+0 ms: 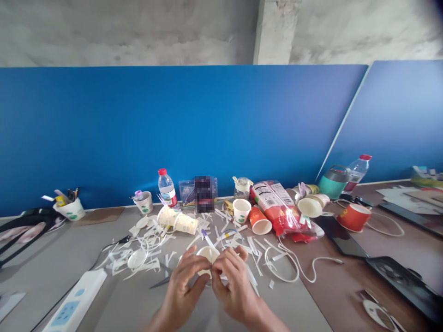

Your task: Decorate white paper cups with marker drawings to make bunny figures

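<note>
The left hand (182, 283) and right hand (233, 281) each have a tight grip on a small white paper cup (206, 254). It sits between their fingertips, just above the desk (131, 304).

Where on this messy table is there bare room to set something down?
Bare tabletop lies between power strip and pen cup, and right of the right hand below the white cable. Paper scraps and cups crowd the middle.
</note>
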`<action>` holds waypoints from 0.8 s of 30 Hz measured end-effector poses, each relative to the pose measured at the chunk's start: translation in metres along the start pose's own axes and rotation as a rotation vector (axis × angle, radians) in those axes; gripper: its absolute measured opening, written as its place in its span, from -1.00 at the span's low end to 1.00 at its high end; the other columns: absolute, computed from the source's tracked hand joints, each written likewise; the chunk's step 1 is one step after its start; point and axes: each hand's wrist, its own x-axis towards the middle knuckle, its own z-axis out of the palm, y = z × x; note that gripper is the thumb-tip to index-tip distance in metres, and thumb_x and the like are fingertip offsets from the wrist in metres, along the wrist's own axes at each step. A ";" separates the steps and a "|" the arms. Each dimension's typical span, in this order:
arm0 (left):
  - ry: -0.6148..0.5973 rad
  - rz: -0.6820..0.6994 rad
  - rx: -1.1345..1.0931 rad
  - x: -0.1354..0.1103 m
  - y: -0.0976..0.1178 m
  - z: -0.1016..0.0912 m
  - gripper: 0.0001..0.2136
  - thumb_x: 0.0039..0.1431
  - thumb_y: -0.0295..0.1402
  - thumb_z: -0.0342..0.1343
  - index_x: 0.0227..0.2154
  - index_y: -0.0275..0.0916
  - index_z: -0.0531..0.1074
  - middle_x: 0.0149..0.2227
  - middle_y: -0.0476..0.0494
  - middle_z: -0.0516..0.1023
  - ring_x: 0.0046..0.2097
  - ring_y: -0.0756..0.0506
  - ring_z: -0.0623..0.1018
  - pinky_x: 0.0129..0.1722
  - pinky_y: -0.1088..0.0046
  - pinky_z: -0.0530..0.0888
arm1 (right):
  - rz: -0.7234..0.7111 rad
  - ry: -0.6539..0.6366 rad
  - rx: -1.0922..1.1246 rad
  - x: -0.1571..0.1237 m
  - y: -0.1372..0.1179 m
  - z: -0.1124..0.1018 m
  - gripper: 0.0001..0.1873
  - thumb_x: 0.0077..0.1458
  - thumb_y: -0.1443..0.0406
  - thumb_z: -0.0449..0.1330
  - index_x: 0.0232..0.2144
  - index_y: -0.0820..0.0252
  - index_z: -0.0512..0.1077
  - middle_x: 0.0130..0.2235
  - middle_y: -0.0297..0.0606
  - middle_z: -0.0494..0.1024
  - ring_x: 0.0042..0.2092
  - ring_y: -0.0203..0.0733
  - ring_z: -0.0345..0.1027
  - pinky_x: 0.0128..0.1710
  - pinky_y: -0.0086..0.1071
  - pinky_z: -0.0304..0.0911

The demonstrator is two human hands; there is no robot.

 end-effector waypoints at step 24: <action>0.113 -0.105 -0.030 0.002 0.003 -0.001 -0.79 0.45 -0.30 0.12 -0.34 -0.12 0.58 -0.42 0.05 0.73 -0.43 -0.03 0.71 0.12 0.14 0.68 | 0.018 0.006 -0.006 -0.004 -0.001 -0.002 -0.81 0.34 0.46 0.05 -0.25 0.05 0.33 -0.39 -0.40 0.57 -0.37 -0.20 0.43 -0.17 -0.21 0.10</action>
